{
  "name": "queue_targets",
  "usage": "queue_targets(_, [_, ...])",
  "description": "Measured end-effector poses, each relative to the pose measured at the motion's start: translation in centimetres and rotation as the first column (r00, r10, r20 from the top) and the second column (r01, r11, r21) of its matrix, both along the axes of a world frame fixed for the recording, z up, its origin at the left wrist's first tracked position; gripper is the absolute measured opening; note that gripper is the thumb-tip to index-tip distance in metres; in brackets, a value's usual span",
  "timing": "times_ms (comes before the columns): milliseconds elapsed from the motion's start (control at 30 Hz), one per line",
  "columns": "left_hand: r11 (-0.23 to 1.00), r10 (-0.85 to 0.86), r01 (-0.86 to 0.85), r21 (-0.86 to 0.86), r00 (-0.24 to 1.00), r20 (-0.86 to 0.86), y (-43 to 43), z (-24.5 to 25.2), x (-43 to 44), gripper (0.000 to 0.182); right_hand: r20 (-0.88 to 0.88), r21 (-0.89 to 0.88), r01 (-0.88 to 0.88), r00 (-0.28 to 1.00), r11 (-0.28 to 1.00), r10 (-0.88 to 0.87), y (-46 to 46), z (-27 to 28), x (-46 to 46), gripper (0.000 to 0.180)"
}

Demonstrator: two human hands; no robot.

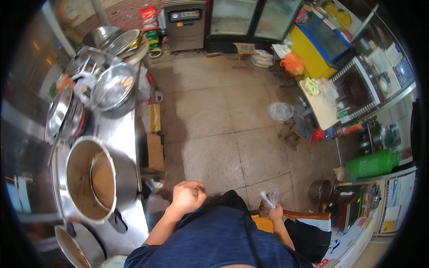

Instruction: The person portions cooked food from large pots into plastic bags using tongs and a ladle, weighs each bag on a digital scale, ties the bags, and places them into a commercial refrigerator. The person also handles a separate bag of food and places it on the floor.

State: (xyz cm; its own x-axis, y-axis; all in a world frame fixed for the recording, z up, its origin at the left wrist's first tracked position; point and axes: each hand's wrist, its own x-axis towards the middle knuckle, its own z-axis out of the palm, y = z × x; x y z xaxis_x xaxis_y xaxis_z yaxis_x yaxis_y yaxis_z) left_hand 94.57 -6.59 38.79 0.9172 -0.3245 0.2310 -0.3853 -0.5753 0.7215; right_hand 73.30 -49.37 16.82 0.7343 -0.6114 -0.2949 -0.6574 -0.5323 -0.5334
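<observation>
My left hand is curled into a fist in front of my body, to the right of the steel counter. Nothing shows in it, though its palm side is hidden. Gripped in my right hand is the bunched top of a clear plastic bag, with something brown in its lower part. That bag hangs beside a wooden chair with dark cloth on it. Closest to my left hand stands a tall, deep metal pot on the counter, holding brownish liquid.
Along the counter are a steel bowl with pale pieces, lidded pans and another pot. A cardboard box stands below. At right are a small table, a green gas cylinder and a floor pot. Glass-doored fridges stand ahead.
</observation>
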Motion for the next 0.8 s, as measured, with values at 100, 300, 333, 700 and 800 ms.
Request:
queue_targets(100, [0.993, -0.118, 0.118, 0.014, 0.991, 0.063, -3.1, 0.2, 7.7, 0.015, -0.215, 0.032, 0.202, 0.958, 0.979, -0.191, -2.3, -2.7, -0.2, 0.023])
queue_targets(300, [0.968, -0.249, 0.241, 0.066, 0.946, 0.208, -12.3, 0.1, 23.0, 0.018, -0.644, 0.129, 0.261, 0.756, 0.957, -0.12, -7.7, -7.4, 4.4, 0.03])
queue_targets(333, [0.97, -0.242, 0.231, 0.076, 0.944, 0.224, -14.3, 0.3, 25.7, 0.018, -0.671, 0.137, 0.277, 0.733, 0.951, -0.116, -8.9, -8.3, 6.2, 0.031])
queue_targets(700, [0.998, -0.069, 0.066, 0.021, 0.954, 0.29, -31.5, 4.2, 51.4, 0.018, -0.302, 0.256, 0.405, 0.896, 0.878, -0.326, -27.9, -14.4, 37.2, 0.039])
queue_targets(800, [0.993, 0.014, 0.001, -0.122, 0.992, 0.124, -34.0, 2.6, 58.1, 0.024, -0.111, 0.194, 0.356, 0.934, 0.914, -0.34, -33.0, -14.2, 46.6, 0.032])
